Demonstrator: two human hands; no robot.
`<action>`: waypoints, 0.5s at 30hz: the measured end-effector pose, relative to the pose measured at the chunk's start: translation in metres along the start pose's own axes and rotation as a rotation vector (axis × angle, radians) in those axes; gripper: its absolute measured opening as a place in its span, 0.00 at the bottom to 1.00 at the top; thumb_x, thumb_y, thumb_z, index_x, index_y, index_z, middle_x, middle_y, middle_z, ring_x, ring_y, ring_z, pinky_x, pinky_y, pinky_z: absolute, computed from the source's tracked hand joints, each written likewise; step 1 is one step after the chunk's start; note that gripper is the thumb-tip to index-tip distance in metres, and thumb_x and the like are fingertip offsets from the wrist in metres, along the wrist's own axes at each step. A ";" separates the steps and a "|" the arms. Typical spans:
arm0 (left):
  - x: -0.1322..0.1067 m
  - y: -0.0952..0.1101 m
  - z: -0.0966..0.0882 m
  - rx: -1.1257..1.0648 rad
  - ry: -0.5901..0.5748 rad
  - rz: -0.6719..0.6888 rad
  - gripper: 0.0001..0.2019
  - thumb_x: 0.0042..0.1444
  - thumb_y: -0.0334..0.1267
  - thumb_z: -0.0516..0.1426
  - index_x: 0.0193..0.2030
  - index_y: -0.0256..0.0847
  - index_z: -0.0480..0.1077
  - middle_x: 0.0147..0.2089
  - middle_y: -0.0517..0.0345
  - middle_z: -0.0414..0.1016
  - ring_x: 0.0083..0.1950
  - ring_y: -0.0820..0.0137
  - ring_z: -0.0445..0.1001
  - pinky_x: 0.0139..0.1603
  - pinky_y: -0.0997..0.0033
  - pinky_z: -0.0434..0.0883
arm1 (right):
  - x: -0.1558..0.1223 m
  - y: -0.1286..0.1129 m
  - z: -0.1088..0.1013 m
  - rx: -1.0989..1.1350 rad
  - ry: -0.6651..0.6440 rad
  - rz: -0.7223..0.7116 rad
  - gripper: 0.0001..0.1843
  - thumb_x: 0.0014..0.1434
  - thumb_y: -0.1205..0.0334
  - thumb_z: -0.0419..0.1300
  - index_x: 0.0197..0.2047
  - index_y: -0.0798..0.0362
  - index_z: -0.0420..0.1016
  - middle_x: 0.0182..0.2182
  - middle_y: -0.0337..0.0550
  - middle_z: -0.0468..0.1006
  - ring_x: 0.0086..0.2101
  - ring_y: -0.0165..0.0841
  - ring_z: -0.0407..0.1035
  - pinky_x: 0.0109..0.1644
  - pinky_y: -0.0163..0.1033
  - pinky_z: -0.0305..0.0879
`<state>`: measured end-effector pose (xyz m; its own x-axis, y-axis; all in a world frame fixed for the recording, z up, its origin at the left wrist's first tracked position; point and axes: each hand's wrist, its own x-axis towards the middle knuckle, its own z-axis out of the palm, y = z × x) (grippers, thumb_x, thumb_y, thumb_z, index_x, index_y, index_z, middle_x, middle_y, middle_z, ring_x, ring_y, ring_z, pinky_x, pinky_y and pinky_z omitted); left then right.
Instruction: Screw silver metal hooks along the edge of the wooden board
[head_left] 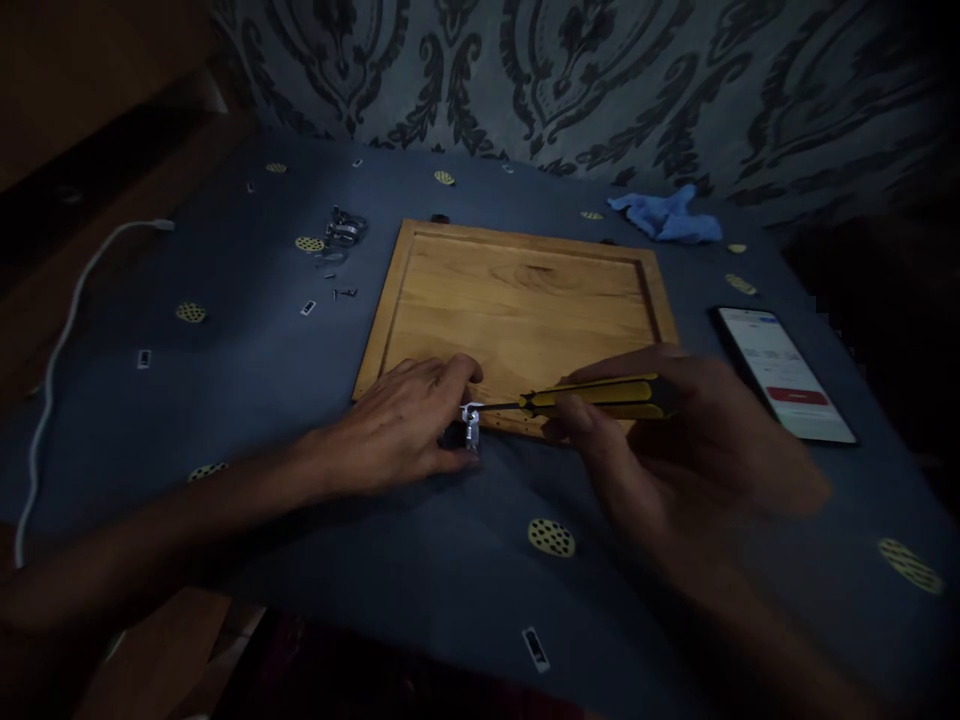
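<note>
A wooden panel (517, 300) with a raised frame lies flat on the table. At its near edge, my left hand (405, 420) has thumb and fingers closed about a small shiny metal fitting (471, 425), possibly a hinge. My right hand (675, 440) grips a screwdriver (600, 398) by its yellow and black handle. The screwdriver points left, its tip at the upper part of the fitting. Whether the tip sits in a screw is too small to tell. Small dark holes show in the panel's edge, just right of the fitting.
More metal fittings (345, 228) and several small screws (345, 293) lie left of the panel. A lit phone (784, 375) rests to the right, with a blue cloth (667, 215) behind it. A white cable (67, 330) runs along the left side. Patterned fabric (465, 75) rises behind the table.
</note>
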<state>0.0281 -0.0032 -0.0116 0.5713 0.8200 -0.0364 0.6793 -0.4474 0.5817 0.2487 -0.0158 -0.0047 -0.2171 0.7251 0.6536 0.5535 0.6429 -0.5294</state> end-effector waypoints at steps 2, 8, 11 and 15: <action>0.000 0.000 0.000 -0.002 -0.001 0.001 0.30 0.57 0.42 0.70 0.60 0.41 0.59 0.55 0.47 0.78 0.58 0.51 0.76 0.57 0.53 0.72 | 0.001 0.001 0.001 0.019 -0.004 -0.020 0.07 0.67 0.61 0.65 0.47 0.41 0.75 0.35 0.38 0.80 0.33 0.37 0.76 0.33 0.45 0.70; 0.000 0.001 0.000 -0.029 0.008 0.006 0.28 0.57 0.41 0.69 0.59 0.42 0.60 0.54 0.47 0.78 0.57 0.52 0.76 0.57 0.52 0.73 | 0.008 -0.009 -0.001 0.081 -0.046 -0.044 0.09 0.65 0.64 0.67 0.46 0.42 0.75 0.35 0.38 0.80 0.34 0.37 0.77 0.36 0.45 0.74; 0.001 0.001 0.000 -0.036 0.016 0.007 0.27 0.57 0.39 0.69 0.57 0.43 0.61 0.54 0.48 0.78 0.56 0.52 0.77 0.57 0.51 0.73 | 0.013 -0.014 -0.004 0.168 -0.096 0.003 0.13 0.65 0.65 0.68 0.50 0.41 0.76 0.40 0.38 0.83 0.39 0.37 0.80 0.38 0.43 0.77; 0.001 0.002 0.000 -0.027 -0.004 -0.007 0.27 0.57 0.40 0.69 0.57 0.42 0.60 0.55 0.47 0.78 0.57 0.52 0.77 0.58 0.50 0.72 | 0.020 -0.014 -0.009 0.282 -0.212 -0.019 0.19 0.65 0.68 0.67 0.56 0.41 0.77 0.46 0.39 0.85 0.45 0.36 0.81 0.42 0.41 0.79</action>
<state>0.0299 -0.0030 -0.0103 0.5681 0.8218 -0.0442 0.6711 -0.4316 0.6028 0.2438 -0.0123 0.0204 -0.4038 0.7287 0.5531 0.3104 0.6778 -0.6665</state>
